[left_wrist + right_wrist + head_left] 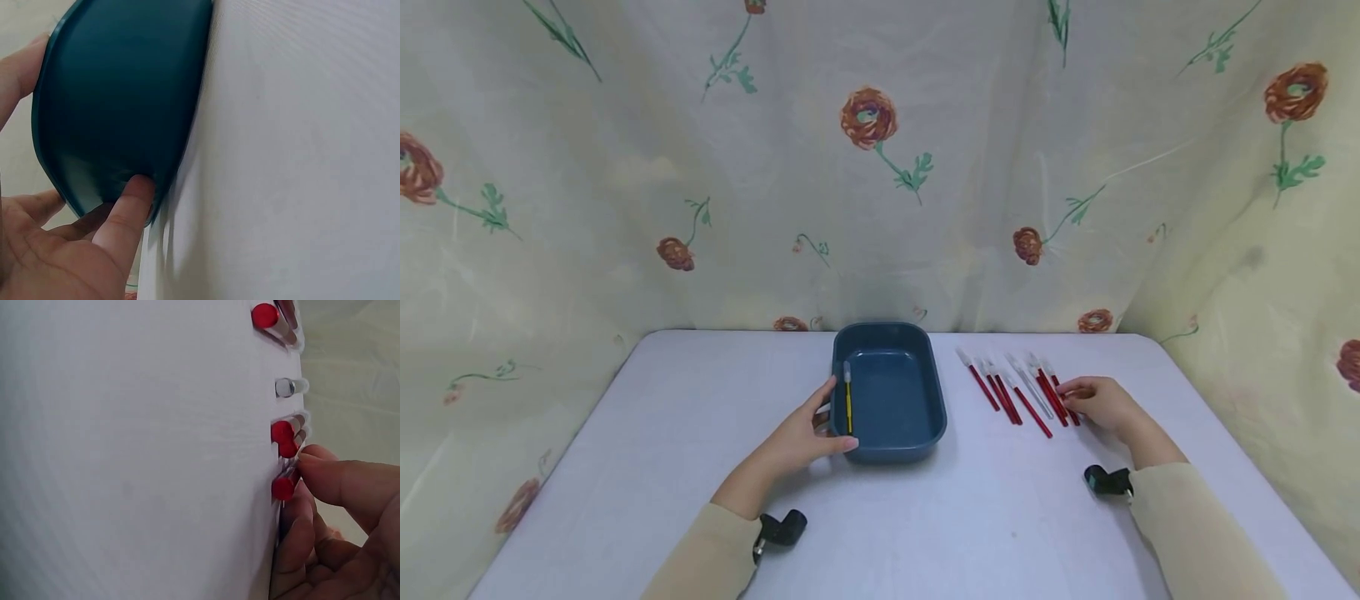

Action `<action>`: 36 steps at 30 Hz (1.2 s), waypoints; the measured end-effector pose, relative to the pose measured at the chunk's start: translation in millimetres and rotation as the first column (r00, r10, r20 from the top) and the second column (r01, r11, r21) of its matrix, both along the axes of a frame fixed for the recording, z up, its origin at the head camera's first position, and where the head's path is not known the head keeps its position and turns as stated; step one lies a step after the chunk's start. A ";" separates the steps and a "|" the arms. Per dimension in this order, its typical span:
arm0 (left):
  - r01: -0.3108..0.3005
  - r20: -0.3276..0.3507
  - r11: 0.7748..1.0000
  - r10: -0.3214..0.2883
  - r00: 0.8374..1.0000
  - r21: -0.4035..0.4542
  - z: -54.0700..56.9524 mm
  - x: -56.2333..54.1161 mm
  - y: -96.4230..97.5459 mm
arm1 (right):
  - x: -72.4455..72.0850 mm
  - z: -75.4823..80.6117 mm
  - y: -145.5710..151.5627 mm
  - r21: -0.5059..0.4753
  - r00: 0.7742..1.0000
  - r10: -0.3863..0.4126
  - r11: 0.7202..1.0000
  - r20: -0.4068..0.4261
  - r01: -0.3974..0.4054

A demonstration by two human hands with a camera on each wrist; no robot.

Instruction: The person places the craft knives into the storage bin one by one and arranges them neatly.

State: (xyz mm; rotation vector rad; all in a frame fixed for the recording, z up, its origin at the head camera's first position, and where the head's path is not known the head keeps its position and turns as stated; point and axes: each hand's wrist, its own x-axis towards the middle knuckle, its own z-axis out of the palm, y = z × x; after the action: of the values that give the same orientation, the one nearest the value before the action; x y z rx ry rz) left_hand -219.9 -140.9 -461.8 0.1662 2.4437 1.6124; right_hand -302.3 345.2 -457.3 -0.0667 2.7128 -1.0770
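Pens (1033, 412) with red barrels and clear caps lay across a white table (985, 525) at three o'clock from a blue tray (895, 400), one silvery pen (1036, 394) among them. A person's right hand (1101, 402) pinched the outermost red pen (283, 488) between thumb and fingers at the row's three o'clock end. The left hand (797, 437) grasped the tray from eight o'clock, while a yellow-and-black pen (848, 400) lay inside along its nine o'clock wall. A floral curtain (775, 167) hung at twelve o'clock.

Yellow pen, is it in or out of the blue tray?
In; head view shows the yellow pen inside the blue tray, by its left wall.
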 end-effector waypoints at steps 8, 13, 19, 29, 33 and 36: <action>0.017 -0.002 0.999 -0.017 1.000 0.028 -0.3 -2.6 0.0 | -3.3 4.3 4.1 0.068 0.999 0.052 0.996 -0.008 -0.051; 0.013 0.007 1.000 -0.013 1.000 0.021 -0.1 -0.2 -0.8 | -4.7 1.5 4.8 0.049 0.999 0.045 0.998 -0.012 -0.044; 0.008 0.005 1.000 -0.008 1.000 0.005 -0.8 0.7 -0.9 | -2.6 2.5 3.7 0.016 1.000 0.024 1.000 -0.003 -0.024; -0.001 -0.006 1.000 0.001 1.000 -0.027 -0.7 1.7 0.9 | 4.0 10.5 -5.8 -0.133 1.000 -0.012 0.991 -0.024 0.009; -0.002 -0.005 1.000 0.002 1.000 -0.026 -0.6 1.6 0.9 | 8.4 18.1 -13.3 -0.154 1.000 -0.028 0.988 -0.003 0.027; -0.004 -0.002 1.000 0.003 1.000 -0.029 -0.5 1.5 0.8 | 11.6 25.3 -21.0 -0.150 0.999 -0.034 0.988 0.020 0.036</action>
State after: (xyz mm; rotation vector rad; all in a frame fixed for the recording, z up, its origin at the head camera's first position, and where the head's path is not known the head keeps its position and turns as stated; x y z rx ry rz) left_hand -218.4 -140.1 -462.3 0.1592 2.4692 1.5776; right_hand -290.7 324.2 -431.9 -0.0339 2.6221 -1.2853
